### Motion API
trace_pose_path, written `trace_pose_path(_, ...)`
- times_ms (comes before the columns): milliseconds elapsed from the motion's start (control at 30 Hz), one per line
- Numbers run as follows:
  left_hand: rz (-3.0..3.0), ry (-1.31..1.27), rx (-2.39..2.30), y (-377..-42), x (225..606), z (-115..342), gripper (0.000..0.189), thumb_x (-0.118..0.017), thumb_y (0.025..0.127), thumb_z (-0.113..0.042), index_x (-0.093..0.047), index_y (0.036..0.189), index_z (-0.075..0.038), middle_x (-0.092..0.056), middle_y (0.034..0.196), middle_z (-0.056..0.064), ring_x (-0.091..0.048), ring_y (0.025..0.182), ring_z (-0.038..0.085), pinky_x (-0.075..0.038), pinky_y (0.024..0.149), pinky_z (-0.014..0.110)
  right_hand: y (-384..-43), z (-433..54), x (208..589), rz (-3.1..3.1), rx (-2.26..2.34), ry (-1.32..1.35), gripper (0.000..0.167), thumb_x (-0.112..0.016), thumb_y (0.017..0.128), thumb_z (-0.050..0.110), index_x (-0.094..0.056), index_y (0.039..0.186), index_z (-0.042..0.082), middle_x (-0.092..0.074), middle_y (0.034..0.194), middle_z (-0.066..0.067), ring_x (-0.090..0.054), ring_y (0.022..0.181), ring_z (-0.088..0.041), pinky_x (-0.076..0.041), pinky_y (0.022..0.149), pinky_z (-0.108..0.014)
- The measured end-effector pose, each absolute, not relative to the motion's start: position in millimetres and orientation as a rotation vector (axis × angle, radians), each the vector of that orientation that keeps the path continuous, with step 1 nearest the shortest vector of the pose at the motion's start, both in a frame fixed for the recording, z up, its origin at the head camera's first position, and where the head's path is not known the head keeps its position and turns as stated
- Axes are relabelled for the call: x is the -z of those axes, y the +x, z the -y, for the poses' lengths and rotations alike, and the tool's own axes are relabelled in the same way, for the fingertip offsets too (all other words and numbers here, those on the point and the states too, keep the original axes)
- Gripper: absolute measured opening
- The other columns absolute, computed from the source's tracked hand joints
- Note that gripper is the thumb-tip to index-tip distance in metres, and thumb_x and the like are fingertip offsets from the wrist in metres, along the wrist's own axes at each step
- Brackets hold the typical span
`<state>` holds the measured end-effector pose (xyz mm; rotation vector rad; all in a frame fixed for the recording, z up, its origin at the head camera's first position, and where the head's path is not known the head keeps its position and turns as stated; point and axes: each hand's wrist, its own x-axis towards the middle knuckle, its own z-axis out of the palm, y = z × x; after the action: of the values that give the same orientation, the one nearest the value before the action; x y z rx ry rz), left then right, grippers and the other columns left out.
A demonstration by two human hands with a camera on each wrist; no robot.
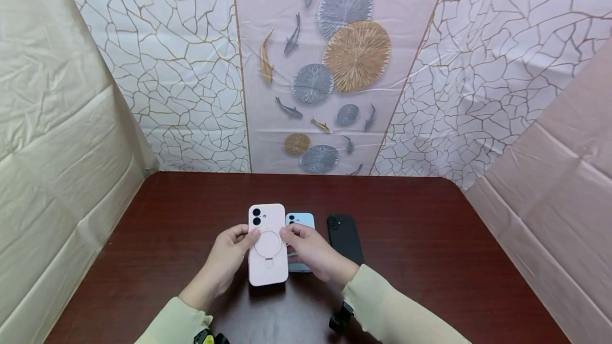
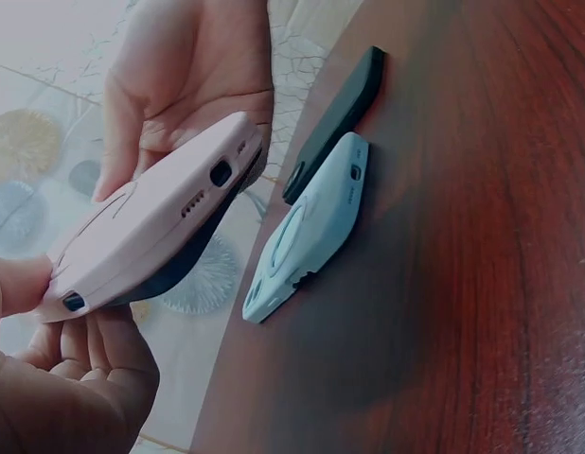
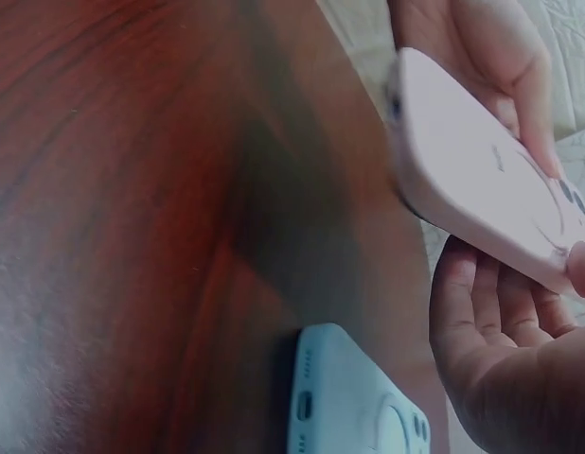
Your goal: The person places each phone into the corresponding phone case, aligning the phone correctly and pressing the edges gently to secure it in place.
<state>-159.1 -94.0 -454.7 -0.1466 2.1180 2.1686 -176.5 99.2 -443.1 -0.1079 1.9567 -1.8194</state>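
A phone in a pale pink case [image 1: 268,275] is held up off the table, its back with two lenses and a ring facing the head view. My left hand [image 1: 224,259] grips its left edge, thumb on the back and fingers behind. On the opposite edge, my right hand [image 1: 317,252] pinches it the same way. A dark layer [image 2: 179,270] shows along the front side of the pink case in the left wrist view. Partly covered by my right hand, a light blue phone [image 1: 306,220] lies on the table.
Right of the blue phone lies a black phone [image 1: 348,240], back up. The dark red-brown wooden table [image 1: 191,200] has rounded far corners. Patterned cloth [image 1: 191,94] hangs behind it, and plain beige cloth [image 1: 57,147] lines the sides.
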Motion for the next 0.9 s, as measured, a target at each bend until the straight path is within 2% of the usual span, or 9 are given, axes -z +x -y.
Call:
trace_pose_path(233,-2.144,-0.132,-2.131,-159.1,453.2,95.9,0.027,-0.062,0.096,-0.022,-0.062,0.105,0.003,-0.066,0.087,0.007,-0.059,0.079,0.015,-0.049,0.069,0.030,-175.7,-96.5,446.9,-2.005,1.818,-0.142,0.024,-0.052,0.101,0.027,-0.062,0.108,0.006,-0.065,0.101,-0.010,-0.065,0.090,-0.023,-0.055,0.078,-0.041)
trace_pose_path(400,-2.106,-0.096,-2.105,-161.1,455.9,97.3,0.025,-0.063,0.095,-0.019,-0.062,0.108,0.003,-0.067,0.092,0.010,-0.062,0.082,0.017,-0.052,0.074,0.032,-176.4,-97.4,448.9,-2.043,1.815,-0.124,0.024,-0.053,0.101,0.027,-0.061,0.105,0.005,-0.067,0.097,-0.009,-0.065,0.089,-0.022,-0.055,0.075,-0.040)
trace_pose_path(600,-2.090,0.069,-1.997,-158.9,461.7,99.3,0.030,-0.063,0.095,-0.015,-0.058,0.113,0.008,-0.066,0.097,0.013,-0.063,0.086,0.019,-0.053,0.076,0.032,-177.9,-101.6,448.1,-2.047,1.861,-0.105,0.026,-0.052,0.101,0.027,-0.061,0.110,0.005,-0.068,0.099,-0.009,-0.066,0.089,-0.023,-0.055,0.077,-0.041)
trace_pose_path(900,-2.132,0.155,-1.936,-155.4,467.4,100.1,0.028,-0.065,0.094,-0.017,-0.059,0.107,0.007,-0.066,0.092,0.012,-0.064,0.082,0.019,-0.055,0.072,0.031,-179.1,-102.8,444.4,-2.068,1.917,-0.015,0.029,-0.053,0.101,0.030,-0.060,0.113,0.005,-0.068,0.099,-0.008,-0.063,0.091,-0.020,-0.055,0.077,-0.039)
